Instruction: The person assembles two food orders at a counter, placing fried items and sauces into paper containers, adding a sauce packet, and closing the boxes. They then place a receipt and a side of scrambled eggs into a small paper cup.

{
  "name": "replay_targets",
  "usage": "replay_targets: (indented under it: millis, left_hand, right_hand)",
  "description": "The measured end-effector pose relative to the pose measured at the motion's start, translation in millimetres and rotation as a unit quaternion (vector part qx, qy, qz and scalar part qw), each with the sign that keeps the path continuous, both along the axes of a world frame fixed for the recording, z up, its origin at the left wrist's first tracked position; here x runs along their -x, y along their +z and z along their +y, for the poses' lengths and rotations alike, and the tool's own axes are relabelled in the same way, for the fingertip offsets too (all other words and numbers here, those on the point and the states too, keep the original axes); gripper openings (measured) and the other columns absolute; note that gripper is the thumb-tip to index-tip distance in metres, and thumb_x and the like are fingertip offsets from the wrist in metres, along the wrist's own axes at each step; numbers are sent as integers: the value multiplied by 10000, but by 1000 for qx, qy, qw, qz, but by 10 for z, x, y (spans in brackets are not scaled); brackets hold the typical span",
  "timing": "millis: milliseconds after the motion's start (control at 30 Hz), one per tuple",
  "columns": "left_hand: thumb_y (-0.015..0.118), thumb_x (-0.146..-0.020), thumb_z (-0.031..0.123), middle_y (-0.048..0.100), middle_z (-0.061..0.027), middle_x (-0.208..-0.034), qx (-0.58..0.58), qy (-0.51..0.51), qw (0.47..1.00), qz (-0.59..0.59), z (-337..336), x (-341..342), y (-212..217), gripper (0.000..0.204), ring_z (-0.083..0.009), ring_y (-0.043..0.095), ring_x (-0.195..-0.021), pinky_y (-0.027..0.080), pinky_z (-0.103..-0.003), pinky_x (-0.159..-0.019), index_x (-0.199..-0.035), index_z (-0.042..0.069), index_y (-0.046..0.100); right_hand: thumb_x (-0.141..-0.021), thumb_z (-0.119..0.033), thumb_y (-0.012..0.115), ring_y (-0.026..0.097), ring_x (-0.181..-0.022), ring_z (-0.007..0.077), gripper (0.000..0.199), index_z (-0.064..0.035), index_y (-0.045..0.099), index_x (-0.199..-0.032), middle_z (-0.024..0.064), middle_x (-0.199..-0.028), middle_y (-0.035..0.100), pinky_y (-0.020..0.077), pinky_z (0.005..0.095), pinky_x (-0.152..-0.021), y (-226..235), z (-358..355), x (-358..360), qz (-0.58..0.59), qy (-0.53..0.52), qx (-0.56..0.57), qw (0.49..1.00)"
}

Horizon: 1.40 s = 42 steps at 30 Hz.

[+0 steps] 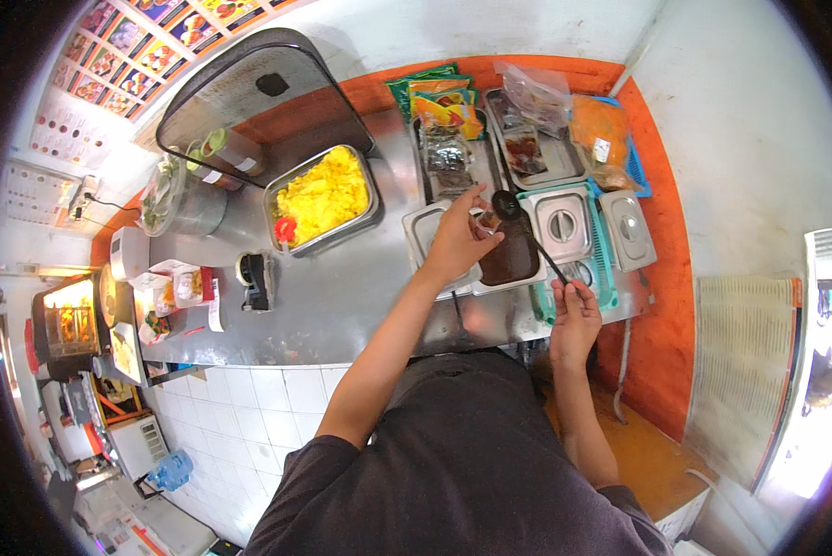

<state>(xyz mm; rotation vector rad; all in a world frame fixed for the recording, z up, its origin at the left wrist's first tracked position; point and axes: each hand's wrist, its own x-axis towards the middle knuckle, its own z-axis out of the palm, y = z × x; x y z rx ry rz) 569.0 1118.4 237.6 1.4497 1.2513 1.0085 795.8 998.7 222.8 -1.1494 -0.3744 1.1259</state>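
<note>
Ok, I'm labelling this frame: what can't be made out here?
In the head view:
1. What the small see-through item in the left hand is: too small, partly covered by the hand.
2. Whether the black ladle holds anything: too dark and small.
3. What, if anything, lies under the rightmost steel lid: the lid hides it.
4. Beyond the bright opening at right: glare.

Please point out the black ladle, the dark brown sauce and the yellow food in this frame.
Black ladle (506, 205): head view, on its bowl.
Dark brown sauce (510, 264): head view, on its surface.
Yellow food (321, 196): head view, middle of the heap.
</note>
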Motion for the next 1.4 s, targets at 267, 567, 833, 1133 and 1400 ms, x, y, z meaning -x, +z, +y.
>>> replay_targets:
  millis: [267, 567, 833, 1133, 1400]
  left_hand:
    - [639, -793, -68, 579, -102, -1293, -78, -5, 996, 43, -272, 670, 192, 870, -151, 584, -796, 527, -300, -755, -1595, 98, 346]
    - [634, -855, -78, 506, -142, -1413, -185, -108, 975, 53, -1366, 2125, 1215, 964, -184, 625, -856, 553, -342, -809, -1676, 120, 169]
    - [740, -909, -19, 698, -98, -1014, -167, 23, 978, -122, -2017, 4533, 901, 808, -165, 692, -869, 572, -341, -839, -1615, 87, 360]
    - [769, -864, -29, 728, -69, -921, -172, 97, 977, -82, -2544, 6540, 587, 657, -204, 716, -864, 570, -352, -826, -1476, 112, 575]
    - [801, -858, 9, 749, -102, -924, -134, 110, 984, -50, -3015, 7370, 514, 398, -218, 736, -840, 573, -340, -789, -1244, 39, 711]
  right_hand:
    - [-982, -41, 695, 708, -1065, 257, 159, 65, 656, -1095, 154, -1165, 682, 570, 330, -942, -431, 96, -364, -206, 131, 96, 965]
    - [-864, 36, 783, 628, -1169, 215, 311, 9, 710, -1165, 104, -1232, 672, 475, 358, -1033, 942, 123, 2082, -262, 458, -124, 841]
    - [-866, 30, 789, 608, -911, 146, 133, 26, 721, -981, 74, -939, 690, 465, 279, -825, 1003, -314, 4553, -333, 446, -182, 811]
    - [-909, 3, 764, 527, -862, 112, 119, -5, 645, -908, 22, -896, 618, 418, 268, -825, 855, -716, 6724, -326, 494, -137, 794]
    - [-921, -36, 760, 536, -821, 119, 131, 28, 649, -947, 60, -903, 625, 444, 272, -752, 961, -1099, 7640, -363, 558, -131, 734]
